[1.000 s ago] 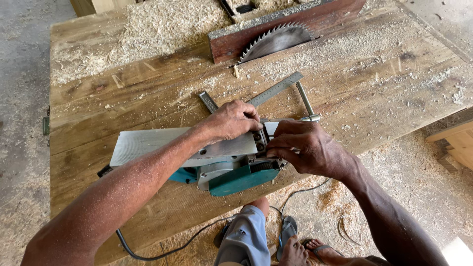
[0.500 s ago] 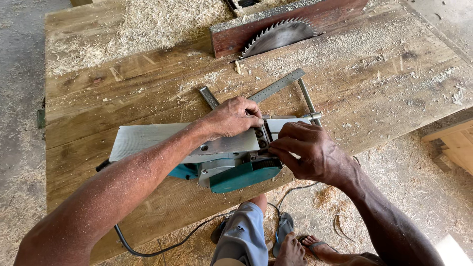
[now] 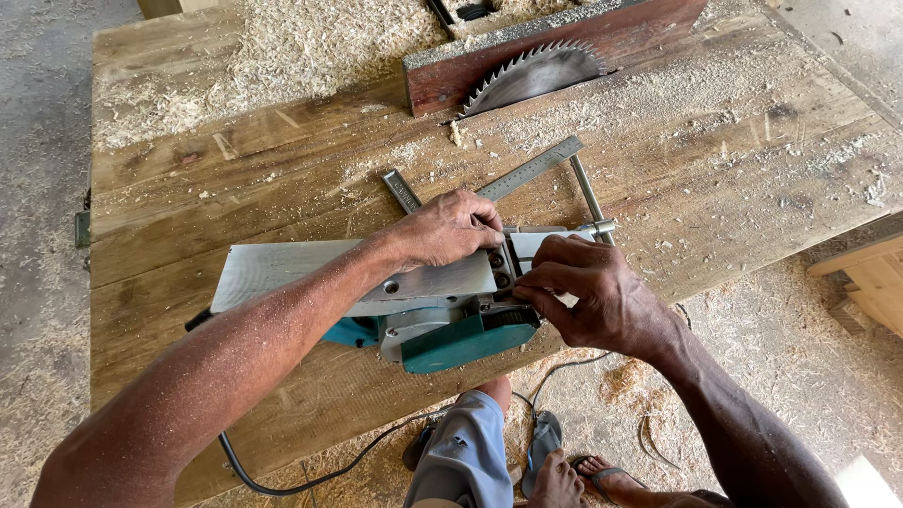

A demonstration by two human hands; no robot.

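A teal electric planer (image 3: 442, 339) lies upside down on the wooden bench (image 3: 282, 150), its grey metal sole (image 3: 282, 268) facing up. My left hand (image 3: 451, 226) rests on the sole, fingertips curled at the cutter slot. My right hand (image 3: 583, 296) is on the other side of the slot, with its fingers pinched on the planer's cutter part. What the fingertips grip is hidden. A T-shaped metal wrench (image 3: 593, 202) lies just beyond my right hand.
A circular saw blade (image 3: 531, 75) sticks up through the bench beside a reddish board (image 3: 602, 33). A steel ruler (image 3: 531, 167) and a flat spanner (image 3: 403, 191) lie past the planer. Sawdust covers the far bench. The planer's black cord (image 3: 254, 475) hangs below, near my sandalled feet.
Both hands stay at the cutter slot; my right fingers have shifted only slightly. The view has drifted a little.
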